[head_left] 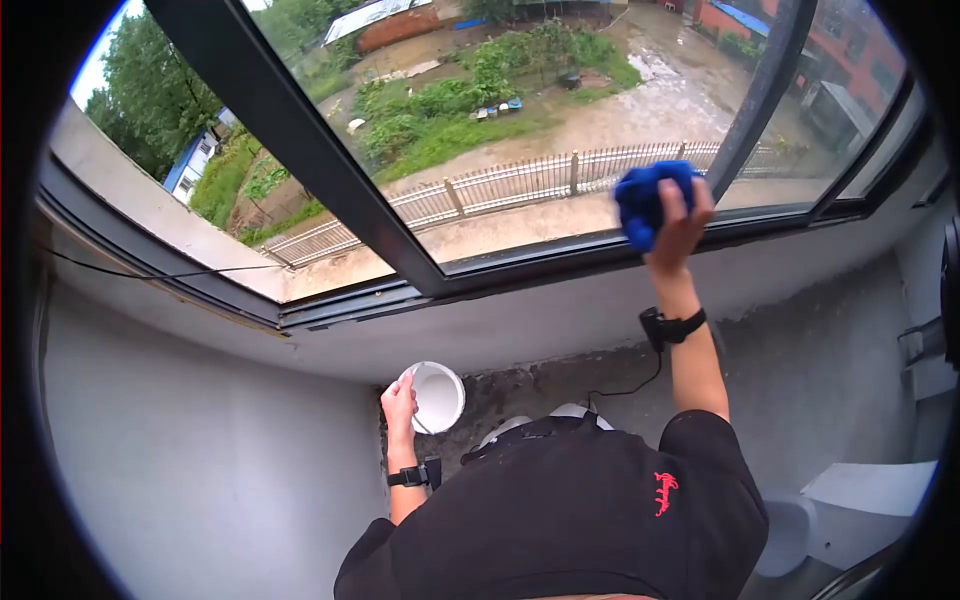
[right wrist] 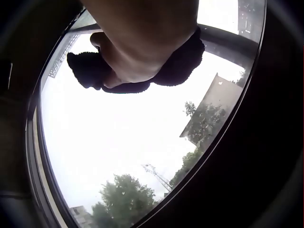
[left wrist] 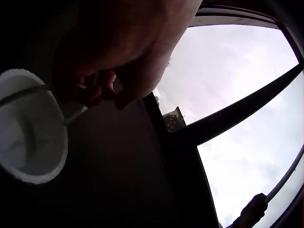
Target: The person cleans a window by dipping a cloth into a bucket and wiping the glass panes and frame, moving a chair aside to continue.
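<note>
In the head view my right hand [head_left: 682,228] is raised to the window and grips a bunched blue cloth [head_left: 640,205] at the glass pane [head_left: 520,130]. From the right wrist the same cloth [right wrist: 183,61] looks dark against the sky, spread to both sides of the hand [right wrist: 137,52]. Low on the left, my left hand [head_left: 399,405] holds a white bucket [head_left: 455,385] by its handle. The left wrist view shows the curled fingers [left wrist: 90,92] around that thin handle [left wrist: 28,92], with the bucket's rim [left wrist: 64,142] below.
Dark window frame bars [head_left: 340,150] divide the panes, and the left section stands open to the outdoors. A thin black cable [head_left: 160,274] crosses that opening. Grey walls [head_left: 200,430] close in on the left, and a white toilet [head_left: 790,530] is at the lower right.
</note>
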A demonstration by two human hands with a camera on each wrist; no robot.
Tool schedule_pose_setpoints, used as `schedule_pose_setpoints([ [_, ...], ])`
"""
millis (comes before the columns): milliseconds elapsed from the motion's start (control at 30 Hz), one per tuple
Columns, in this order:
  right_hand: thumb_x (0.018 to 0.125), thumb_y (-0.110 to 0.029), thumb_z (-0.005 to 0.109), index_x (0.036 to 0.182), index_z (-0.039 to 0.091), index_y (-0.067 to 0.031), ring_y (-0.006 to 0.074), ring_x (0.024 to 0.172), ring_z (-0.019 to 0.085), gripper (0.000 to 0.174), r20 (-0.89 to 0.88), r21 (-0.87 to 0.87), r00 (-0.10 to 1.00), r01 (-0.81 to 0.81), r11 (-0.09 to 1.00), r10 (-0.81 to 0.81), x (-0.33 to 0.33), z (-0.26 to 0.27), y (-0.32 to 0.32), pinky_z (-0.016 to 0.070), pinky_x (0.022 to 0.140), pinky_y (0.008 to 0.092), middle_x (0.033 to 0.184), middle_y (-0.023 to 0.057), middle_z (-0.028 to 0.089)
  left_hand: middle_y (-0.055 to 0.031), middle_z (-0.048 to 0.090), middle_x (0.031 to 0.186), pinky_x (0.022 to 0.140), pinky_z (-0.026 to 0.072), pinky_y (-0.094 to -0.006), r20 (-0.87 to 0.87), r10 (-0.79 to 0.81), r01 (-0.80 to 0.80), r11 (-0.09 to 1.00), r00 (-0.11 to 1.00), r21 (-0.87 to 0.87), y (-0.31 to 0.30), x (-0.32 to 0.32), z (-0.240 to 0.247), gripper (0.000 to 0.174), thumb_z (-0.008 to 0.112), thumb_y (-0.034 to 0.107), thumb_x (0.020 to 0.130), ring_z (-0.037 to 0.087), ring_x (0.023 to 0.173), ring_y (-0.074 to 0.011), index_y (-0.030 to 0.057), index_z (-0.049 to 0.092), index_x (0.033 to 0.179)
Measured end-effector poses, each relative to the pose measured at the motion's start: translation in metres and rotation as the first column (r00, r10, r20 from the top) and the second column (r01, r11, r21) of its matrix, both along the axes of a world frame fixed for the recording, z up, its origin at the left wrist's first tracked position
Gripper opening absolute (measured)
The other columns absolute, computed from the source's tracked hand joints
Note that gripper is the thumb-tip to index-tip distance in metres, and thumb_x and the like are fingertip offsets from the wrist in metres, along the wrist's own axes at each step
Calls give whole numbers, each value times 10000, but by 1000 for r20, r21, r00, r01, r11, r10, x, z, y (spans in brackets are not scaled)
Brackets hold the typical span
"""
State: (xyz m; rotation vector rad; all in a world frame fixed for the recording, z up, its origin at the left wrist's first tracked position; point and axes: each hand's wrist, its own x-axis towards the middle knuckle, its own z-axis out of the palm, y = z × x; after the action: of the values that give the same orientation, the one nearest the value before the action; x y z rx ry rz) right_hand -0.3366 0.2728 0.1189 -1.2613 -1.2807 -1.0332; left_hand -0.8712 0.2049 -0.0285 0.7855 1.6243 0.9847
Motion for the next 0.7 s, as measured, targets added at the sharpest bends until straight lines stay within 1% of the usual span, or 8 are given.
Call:
schedule_pose_setpoints([
  [133, 862, -272, 819, 1456, 458, -49, 390, 1271, 485, 730, -175, 50, 954, 254, 966, -242, 107, 25, -22, 417, 1070, 503, 1378, 220, 514, 54, 462, 592, 404, 281, -239, -5, 21, -21, 999, 1000, 27, 0, 8, -4, 426, 718, 338, 987, 382, 444, -40, 129, 508, 680],
  [233, 955, -421, 722, 1317, 562, 57, 417, 1104, 632, 620, -423, 161, 881, 302, 940, -210, 216, 29, -29, 497, 969, 481, 1253, 234, 637, 30, 451, 585, 383, 247, -239, -7, 64, -64, 998, 998, 29, 1, 17, -4, 418, 727, 330, 984, 349, 403, -52, 123, 498, 703],
  [267, 984, -474, 655, 1241, 604, 69, 431, 1095, 650, 603, -401, -13, 823, 435, 901, -403, 255, 31, -42, 509, 945, 478, 1204, 259, 663, 34, 446, 587, 385, 249, -240, -24, 69, -69, 997, 997, 26, 0, 21, -2, 420, 726, 333, 985, 350, 409, -49, 127, 494, 702],
  [300, 997, -512, 607, 1197, 635, 57, 439, 1096, 654, 604, -485, 75, 794, 454, 888, -366, 261, 43, -45, 513, 936, 476, 1164, 256, 682, 36, 443, 587, 390, 255, -239, -19, 69, -68, 997, 997, 20, -1, 25, 1, 427, 724, 343, 985, 352, 413, -46, 128, 493, 697],
  [400, 995, -523, 600, 1214, 637, 37, 427, 1083, 668, 603, -583, 0, 735, 427, 904, -347, 325, 37, -58, 519, 924, 475, 1157, 244, 697, 39, 439, 584, 391, 251, -239, -60, 95, -94, 995, 994, 14, 0, 33, -2, 435, 722, 350, 986, 347, 413, -45, 129, 486, 695],
  [467, 984, -625, 559, 1283, 640, 6, 387, 1148, 669, 703, -678, -129, 633, 397, 909, -373, 333, 35, -61, 520, 949, 457, 1277, 199, 694, 39, 439, 585, 391, 251, -241, -48, 95, -94, 995, 994, 22, -3, 35, -5, 435, 724, 350, 984, 346, 413, -47, 128, 486, 695],
  [567, 979, -630, 567, 1273, 655, 14, 387, 1154, 669, 713, -731, -80, 593, 417, 905, -338, 312, 38, -52, 522, 960, 451, 1262, 199, 705, 39, 436, 585, 392, 253, -246, -13, 92, -92, 996, 996, 14, -6, 35, -15, 439, 726, 350, 982, 343, 411, -51, 127, 484, 691],
  [700, 961, -525, 660, 1203, 647, 49, 384, 1073, 693, 623, -655, 67, 696, 441, 895, -294, 221, 70, -36, 525, 934, 453, 1140, 207, 726, 56, 438, 591, 404, 265, -240, 16, 70, -70, 998, 997, 1, -12, 30, -26, 433, 725, 354, 984, 364, 435, -43, 137, 498, 686],
])
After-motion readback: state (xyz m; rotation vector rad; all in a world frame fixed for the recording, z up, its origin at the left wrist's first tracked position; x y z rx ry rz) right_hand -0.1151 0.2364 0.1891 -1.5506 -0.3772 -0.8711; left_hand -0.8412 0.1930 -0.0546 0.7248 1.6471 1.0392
